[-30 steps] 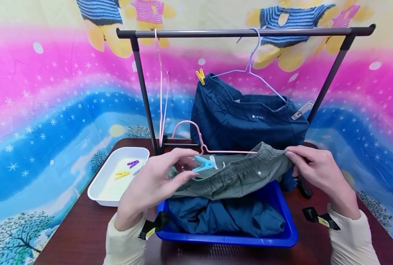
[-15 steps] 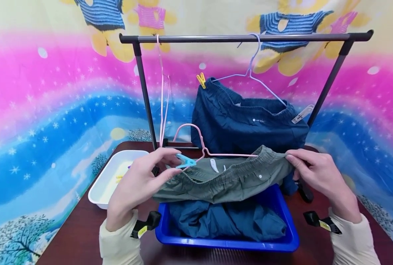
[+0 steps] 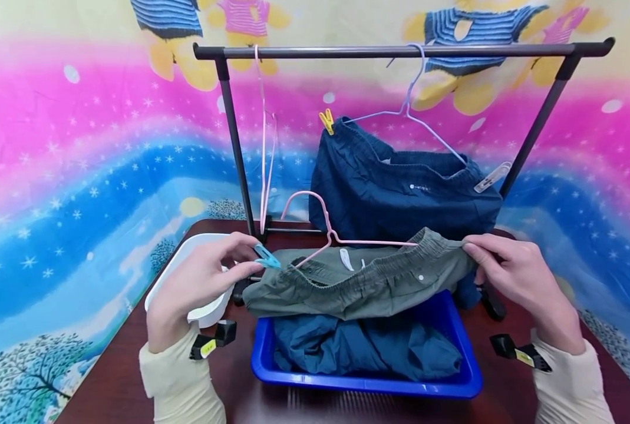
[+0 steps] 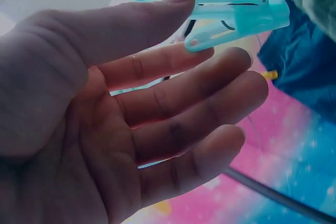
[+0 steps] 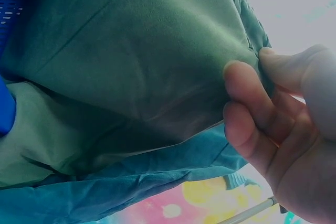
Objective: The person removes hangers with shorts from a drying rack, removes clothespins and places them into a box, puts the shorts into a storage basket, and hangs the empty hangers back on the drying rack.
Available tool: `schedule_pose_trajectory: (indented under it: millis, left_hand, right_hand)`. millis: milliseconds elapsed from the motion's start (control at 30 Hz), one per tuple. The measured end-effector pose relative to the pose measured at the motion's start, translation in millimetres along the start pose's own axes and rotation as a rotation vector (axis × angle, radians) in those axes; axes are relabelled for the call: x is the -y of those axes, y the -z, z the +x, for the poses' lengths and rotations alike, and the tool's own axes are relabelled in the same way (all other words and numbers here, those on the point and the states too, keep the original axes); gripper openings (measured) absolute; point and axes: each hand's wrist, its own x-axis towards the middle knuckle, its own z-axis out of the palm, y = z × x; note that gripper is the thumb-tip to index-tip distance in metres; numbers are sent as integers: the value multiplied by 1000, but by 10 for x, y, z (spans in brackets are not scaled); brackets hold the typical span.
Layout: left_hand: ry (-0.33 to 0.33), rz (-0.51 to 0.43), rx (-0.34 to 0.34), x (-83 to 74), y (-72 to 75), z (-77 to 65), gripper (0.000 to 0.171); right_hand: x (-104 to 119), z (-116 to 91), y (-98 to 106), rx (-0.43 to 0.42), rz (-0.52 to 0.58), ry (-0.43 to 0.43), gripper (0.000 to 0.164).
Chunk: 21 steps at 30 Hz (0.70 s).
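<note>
My left hand (image 3: 203,274) pinches a light-blue clothespin (image 3: 267,257) between thumb and index finger, beside the left end of a waistband. In the left wrist view the clothespin (image 4: 239,17) points away from the fingertips, and the other fingers are spread loosely. The waistband belongs to grey-green elastic-waist shorts (image 3: 368,288), with a pink hanger (image 3: 329,229) set inside the opening. At the right end, my right hand (image 3: 511,268) pinches the waistband edge. Seen from the right wrist, thumb and index finger grip the green cloth (image 5: 157,66).
Below the shorts, a blue basket (image 3: 368,386) holds dark blue clothing (image 3: 362,347). Behind stands a black rack (image 3: 346,53) bearing navy shorts (image 3: 399,194) on a purple hanger, with yellow and white clothespins. Another pink hanger (image 3: 264,147) hangs left. My left hand partly covers a white tray (image 3: 208,315).
My left hand has moved left with the clothespin, from over the waistband's middle-left to its left end. The right hand keeps its hold on the waistband.
</note>
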Motion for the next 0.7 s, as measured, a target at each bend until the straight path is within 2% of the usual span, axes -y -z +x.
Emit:
schedule_pose_trajectory:
  millis: [100,367,500,700]
  left_hand:
    - [27,-19,-7,134,39,-16,24]
    - [203,-74,-14,505,118,-110,32]
    - [259,-80,-9,655,144,-124,38]
    - [350,-137,3,841,167,-138,44]
  right_hand:
    - [17,5,12,5,-7,-5,32]
    - [31,11,17,14,2,-6,32]
    - [33,11,16,14,2,-10,32]
    - [42,14,20,15,-5,-21,33]
